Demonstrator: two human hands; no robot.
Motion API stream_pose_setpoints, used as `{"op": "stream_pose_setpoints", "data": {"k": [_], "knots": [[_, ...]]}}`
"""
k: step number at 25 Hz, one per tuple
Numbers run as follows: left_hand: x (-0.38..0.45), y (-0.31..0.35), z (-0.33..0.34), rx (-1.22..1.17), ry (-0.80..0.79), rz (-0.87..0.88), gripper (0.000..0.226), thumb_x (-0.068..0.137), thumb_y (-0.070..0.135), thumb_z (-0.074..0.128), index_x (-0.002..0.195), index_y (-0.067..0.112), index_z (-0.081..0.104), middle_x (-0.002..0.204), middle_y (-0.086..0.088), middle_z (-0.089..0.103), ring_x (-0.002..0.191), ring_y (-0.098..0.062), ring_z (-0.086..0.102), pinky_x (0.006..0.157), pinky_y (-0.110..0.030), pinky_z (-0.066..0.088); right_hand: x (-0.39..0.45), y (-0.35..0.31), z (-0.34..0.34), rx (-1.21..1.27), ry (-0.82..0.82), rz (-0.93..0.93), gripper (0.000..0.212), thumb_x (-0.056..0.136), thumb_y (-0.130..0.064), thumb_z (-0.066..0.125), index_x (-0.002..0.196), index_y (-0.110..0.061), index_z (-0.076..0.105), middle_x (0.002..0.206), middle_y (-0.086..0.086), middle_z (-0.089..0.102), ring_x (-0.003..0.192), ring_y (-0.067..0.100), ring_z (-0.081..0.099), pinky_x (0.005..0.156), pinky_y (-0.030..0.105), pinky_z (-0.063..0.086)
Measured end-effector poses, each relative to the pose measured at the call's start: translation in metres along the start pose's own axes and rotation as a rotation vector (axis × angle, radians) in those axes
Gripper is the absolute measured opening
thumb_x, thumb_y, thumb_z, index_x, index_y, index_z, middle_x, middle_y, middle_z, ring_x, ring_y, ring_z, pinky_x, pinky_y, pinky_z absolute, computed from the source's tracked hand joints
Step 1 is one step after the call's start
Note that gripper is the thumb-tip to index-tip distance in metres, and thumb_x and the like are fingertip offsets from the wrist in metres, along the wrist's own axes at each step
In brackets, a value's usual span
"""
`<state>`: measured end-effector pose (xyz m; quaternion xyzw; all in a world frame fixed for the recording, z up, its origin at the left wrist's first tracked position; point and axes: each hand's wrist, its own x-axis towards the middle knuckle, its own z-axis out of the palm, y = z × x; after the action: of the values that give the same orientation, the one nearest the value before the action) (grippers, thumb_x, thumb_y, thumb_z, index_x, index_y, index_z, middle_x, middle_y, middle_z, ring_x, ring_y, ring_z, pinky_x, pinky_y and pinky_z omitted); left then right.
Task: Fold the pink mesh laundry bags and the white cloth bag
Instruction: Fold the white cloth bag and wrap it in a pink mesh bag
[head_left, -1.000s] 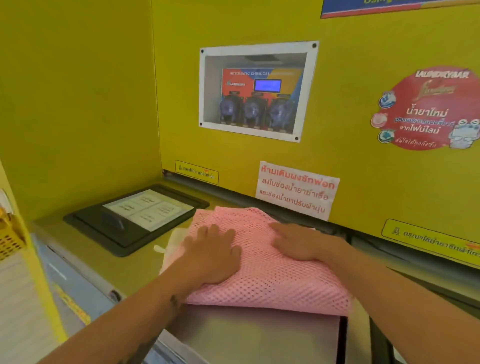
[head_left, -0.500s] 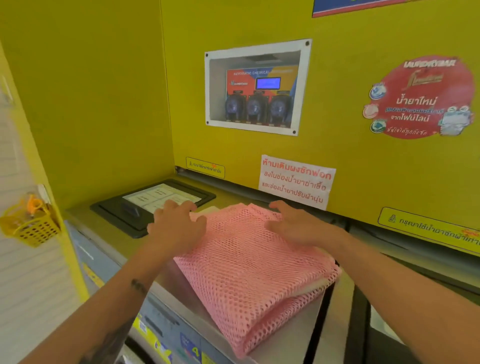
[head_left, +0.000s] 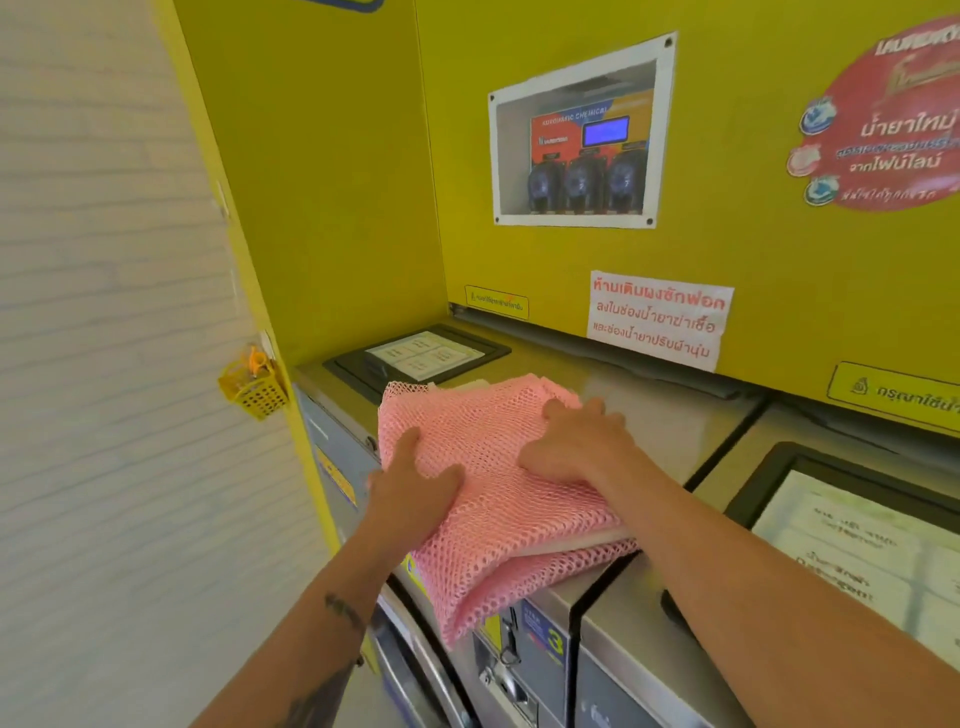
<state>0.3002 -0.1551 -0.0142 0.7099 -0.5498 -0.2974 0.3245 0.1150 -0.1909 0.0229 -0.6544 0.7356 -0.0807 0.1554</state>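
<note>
Folded pink bags (head_left: 498, 499) overhanging the washer (head_left: 613, 613) top — left hand (head_left: 415, 491) gripping their edge, right hand (head_left: 582, 441) pressing flat, open.

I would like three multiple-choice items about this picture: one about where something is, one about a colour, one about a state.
1. Where does the folded pink mesh bag stack lie?
A. On the top of the washing machine, overhanging its front edge
B. Inside the small yellow basket
C. On the floor

2. What colour is the small basket hanging at the left?
A. Blue
B. Yellow
C. White

3. How are the two hands placed?
A. Both lifted clear of the stack
B. Only one touches it
C. Both touch the stack

Answers:
1 A, the stack's near corner hangs over the machine's front.
2 B, the perforated basket is yellow like the wall panel.
3 C, the left hand holds the stack's left edge and the right hand presses flat on top.
</note>
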Motion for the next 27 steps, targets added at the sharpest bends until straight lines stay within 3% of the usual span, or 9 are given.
{"op": "stream_pose_setpoints", "data": {"k": [4, 8, 12, 14, 16, 20, 22, 24, 27], "knots": [[-0.019, -0.013, -0.009, -0.098, 0.058, 0.111, 0.066, 0.092, 0.033, 0.06, 0.149, 0.04, 0.027, 0.148, -0.008, 0.042, 0.102, -0.023, 0.052, 0.082, -0.029, 0.044, -0.025, -0.009, 0.006, 0.078, 0.023, -0.082, 0.084, 0.08, -0.035, 0.06, 0.153, -0.032, 0.02, 0.158, 0.018, 0.014, 0.133, 0.04, 0.039, 0.103, 0.045, 0.042], [-0.032, -0.039, -0.029, -0.25, 0.116, 0.188, 0.061, 0.091, 0.018, 0.064, 0.142, 0.039, 0.038, 0.132, 0.002, 0.048, 0.091, -0.012, 0.053, 0.061, -0.018, 0.042, -0.047, -0.028, 0.01, 0.235, -0.057, -0.137, 0.084, 0.077, -0.023, 0.062, 0.151, -0.034, 0.024, 0.154, 0.012, 0.029, 0.134, 0.035, 0.04, 0.101, 0.041, 0.046], [-0.037, -0.086, -0.059, -0.313, 0.182, 0.26, 0.06, 0.087, 0.013, 0.067, 0.136, 0.041, 0.045, 0.13, 0.006, 0.051, 0.097, -0.009, 0.056, 0.076, -0.024, 0.049, -0.072, -0.076, 0.034, 0.369, -0.059, -0.22, 0.083, 0.072, -0.013, 0.057, 0.146, -0.039, 0.029, 0.137, 0.003, 0.047, 0.118, 0.031, 0.052, 0.09, 0.042, 0.052], [-0.038, -0.123, -0.074, -0.324, 0.224, 0.279, 0.059, 0.087, 0.011, 0.067, 0.134, 0.04, 0.047, 0.126, 0.009, 0.052, 0.09, 0.005, 0.054, 0.07, -0.017, 0.045, -0.088, -0.104, 0.067, 0.397, -0.016, -0.297, 0.082, 0.071, -0.012, 0.057, 0.142, -0.043, 0.031, 0.127, 0.004, 0.05, 0.107, 0.031, 0.056, 0.075, 0.039, 0.052], [-0.042, -0.179, -0.084, -0.35, 0.249, 0.283, 0.058, 0.088, 0.01, 0.065, 0.133, 0.041, 0.047, 0.122, 0.012, 0.053, 0.089, 0.008, 0.054, 0.066, -0.016, 0.044, -0.102, -0.128, 0.124, 0.338, 0.064, -0.386, 0.083, 0.072, -0.013, 0.059, 0.142, -0.044, 0.029, 0.125, 0.006, 0.048, 0.104, 0.033, 0.055, 0.071, 0.037, 0.047], [-0.051, -0.334, -0.087, -0.323, 0.23, 0.216, 0.055, 0.089, 0.011, 0.065, 0.134, 0.038, 0.046, 0.121, 0.017, 0.049, 0.088, 0.01, 0.052, 0.064, -0.012, 0.042, -0.122, -0.158, 0.291, 0.402, 0.135, -0.437, 0.08, 0.076, -0.018, 0.057, 0.141, -0.051, 0.026, 0.137, 0.006, 0.043, 0.121, 0.032, 0.049, 0.097, 0.04, 0.044], [-0.071, -0.42, -0.088, -0.311, 0.192, 0.03, 0.056, 0.087, 0.009, 0.067, 0.133, 0.036, 0.047, 0.124, 0.011, 0.053, 0.088, 0.008, 0.055, 0.065, -0.016, 0.045, -0.143, -0.175, 0.381, 0.396, -0.046, -0.359, 0.076, 0.081, -0.018, 0.058, 0.142, -0.052, 0.028, 0.141, 0.005, 0.041, 0.122, 0.026, 0.049, 0.091, 0.028, 0.046], [-0.089, -0.481, -0.091, -0.309, 0.16, -0.103, 0.058, 0.083, 0.007, 0.069, 0.13, 0.037, 0.05, 0.122, 0.001, 0.063, 0.085, 0.005, 0.059, 0.07, -0.023, 0.049, -0.163, -0.185, 0.445, 0.407, -0.21, -0.263, 0.076, 0.084, -0.014, 0.06, 0.145, -0.049, 0.03, 0.147, 0.006, 0.036, 0.117, 0.02, 0.051, 0.073, 0.014, 0.046], [-0.096, -0.554, -0.086, -0.282, 0.064, -0.244, 0.06, 0.082, 0.007, 0.07, 0.129, 0.038, 0.05, 0.113, -0.005, 0.068, 0.075, -0.001, 0.063, 0.073, -0.028, 0.052, -0.169, -0.194, 0.521, 0.352, -0.337, -0.198, 0.075, 0.085, -0.016, 0.06, 0.149, -0.042, 0.031, 0.155, 0.009, 0.028, 0.133, 0.025, 0.045, 0.075, 0.014, 0.047]]}}
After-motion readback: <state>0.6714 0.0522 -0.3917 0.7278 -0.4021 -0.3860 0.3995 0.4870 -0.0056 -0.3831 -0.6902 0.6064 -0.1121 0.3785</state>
